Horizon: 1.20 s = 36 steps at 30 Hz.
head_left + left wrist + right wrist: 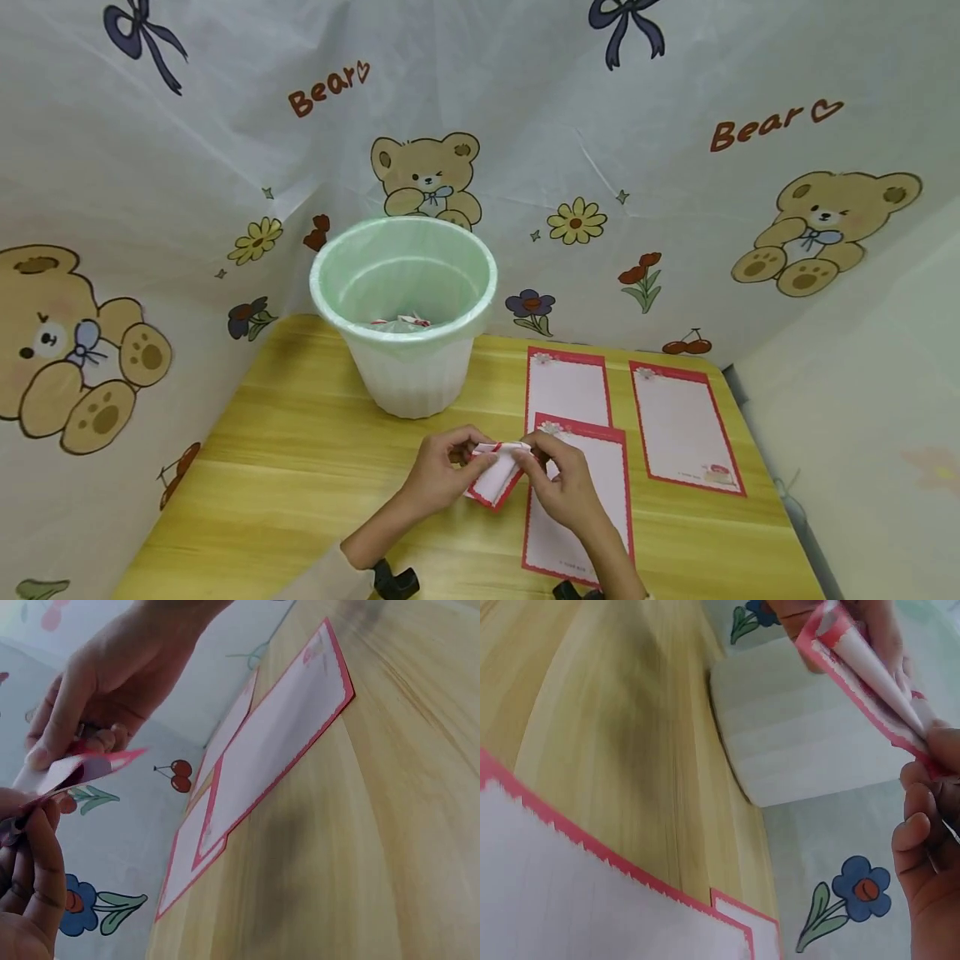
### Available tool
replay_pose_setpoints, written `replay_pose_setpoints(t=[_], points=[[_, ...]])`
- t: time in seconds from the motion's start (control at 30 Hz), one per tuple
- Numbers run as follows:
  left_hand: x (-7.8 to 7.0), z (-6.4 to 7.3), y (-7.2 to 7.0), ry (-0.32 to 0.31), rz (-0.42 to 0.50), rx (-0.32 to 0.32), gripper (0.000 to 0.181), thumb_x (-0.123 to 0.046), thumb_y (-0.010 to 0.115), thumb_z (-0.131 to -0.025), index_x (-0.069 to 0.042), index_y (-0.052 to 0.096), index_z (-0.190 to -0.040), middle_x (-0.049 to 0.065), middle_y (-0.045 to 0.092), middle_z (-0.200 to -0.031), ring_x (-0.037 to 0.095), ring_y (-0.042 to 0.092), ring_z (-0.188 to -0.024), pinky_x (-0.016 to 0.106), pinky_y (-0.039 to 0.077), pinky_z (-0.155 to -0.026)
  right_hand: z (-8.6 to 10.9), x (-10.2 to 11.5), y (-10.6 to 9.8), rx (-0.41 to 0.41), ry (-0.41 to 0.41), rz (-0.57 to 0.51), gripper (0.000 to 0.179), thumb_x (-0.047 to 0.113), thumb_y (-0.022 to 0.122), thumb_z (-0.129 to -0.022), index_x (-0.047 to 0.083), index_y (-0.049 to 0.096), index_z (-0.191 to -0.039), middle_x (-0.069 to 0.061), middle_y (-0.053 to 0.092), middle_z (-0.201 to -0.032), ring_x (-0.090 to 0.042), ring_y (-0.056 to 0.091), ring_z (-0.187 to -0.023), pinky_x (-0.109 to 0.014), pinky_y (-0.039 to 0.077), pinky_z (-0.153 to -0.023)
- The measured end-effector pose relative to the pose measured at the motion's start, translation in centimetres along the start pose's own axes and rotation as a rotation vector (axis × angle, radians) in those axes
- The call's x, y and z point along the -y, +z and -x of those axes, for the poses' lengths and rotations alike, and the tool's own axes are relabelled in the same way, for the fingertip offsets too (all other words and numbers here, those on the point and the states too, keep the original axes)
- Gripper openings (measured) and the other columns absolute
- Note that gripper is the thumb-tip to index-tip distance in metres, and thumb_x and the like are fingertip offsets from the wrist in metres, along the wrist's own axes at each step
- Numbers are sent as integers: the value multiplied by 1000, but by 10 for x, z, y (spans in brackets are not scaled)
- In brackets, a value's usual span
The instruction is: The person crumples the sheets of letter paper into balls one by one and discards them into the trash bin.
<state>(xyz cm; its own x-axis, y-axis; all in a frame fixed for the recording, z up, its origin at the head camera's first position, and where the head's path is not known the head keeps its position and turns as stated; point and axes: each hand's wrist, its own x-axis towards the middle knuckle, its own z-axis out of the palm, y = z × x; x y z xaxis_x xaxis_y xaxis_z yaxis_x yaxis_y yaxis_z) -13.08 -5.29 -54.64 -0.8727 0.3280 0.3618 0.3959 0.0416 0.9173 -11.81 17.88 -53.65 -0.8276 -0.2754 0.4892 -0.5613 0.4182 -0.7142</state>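
Both hands hold one folded sheet of letter paper (495,483), white with a red border, above the table. My left hand (441,473) pinches its left side between thumb and fingers. On the other side my right hand (564,487) grips the upper right corner, thumb on top. The paper (874,671) looks rolled over along its length in the right wrist view, with a red edge showing. In the left wrist view a loose red-edged flap (112,761) sticks out between the hands. The fingers hide parts of the folds.
Behind the hands stands a pale green bucket (405,375) with crumpled red-and-white paper (405,322) inside. Flat red-bordered sheets lie to the right: a front sheet (581,517) overlapping a back sheet (566,387), and a separate sheet (686,425). A bear-print cloth (525,108) hangs behind the wooden table (300,467).
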Motion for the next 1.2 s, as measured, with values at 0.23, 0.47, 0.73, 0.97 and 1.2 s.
replay_pose_setpoints(t=[0.23,0.47,0.73,0.97,1.2], points=[[4,1,2,49,50,-53,7,-4,77,-98,-10,75,-101,13,71,-79,-3,56,-65,14,48,-50,-2,2,1,-53,-105,161,19,10,82,-95,20,78,-112,11,69,-87,1,57,-75,-10,48,-66],[3,0,5,40,83,-60,8,-2,76,-98,-10,76,-102,15,72,-82,-3,58,-67,16,51,-50,-2,2,4,-133,-94,-15,36,-3,84,-89,15,82,-119,-5,77,-115,-10,72,-96,-13,59,-85],[-4,3,6,-78,114,-85,5,-5,75,-100,-9,73,-102,18,73,-96,4,67,-73,23,58,-56,1,2,5,-71,-116,-95,40,-4,84,-89,12,79,-125,-4,79,-112,-12,72,-91,-19,62,-81],[-8,1,-3,-219,209,-136,6,-3,72,-101,-1,69,-106,28,71,-110,12,77,-78,28,64,-60,10,10,6,162,53,-34,95,31,100,-77,23,52,-159,4,60,-153,-11,63,-121,-26,60,-95],[-9,1,1,-218,249,-109,7,2,72,-99,7,68,-102,30,70,-109,14,78,-80,29,65,-63,10,8,6,39,-10,-52,66,8,92,-85,15,67,-145,-5,71,-138,-13,69,-114,-25,62,-95]])
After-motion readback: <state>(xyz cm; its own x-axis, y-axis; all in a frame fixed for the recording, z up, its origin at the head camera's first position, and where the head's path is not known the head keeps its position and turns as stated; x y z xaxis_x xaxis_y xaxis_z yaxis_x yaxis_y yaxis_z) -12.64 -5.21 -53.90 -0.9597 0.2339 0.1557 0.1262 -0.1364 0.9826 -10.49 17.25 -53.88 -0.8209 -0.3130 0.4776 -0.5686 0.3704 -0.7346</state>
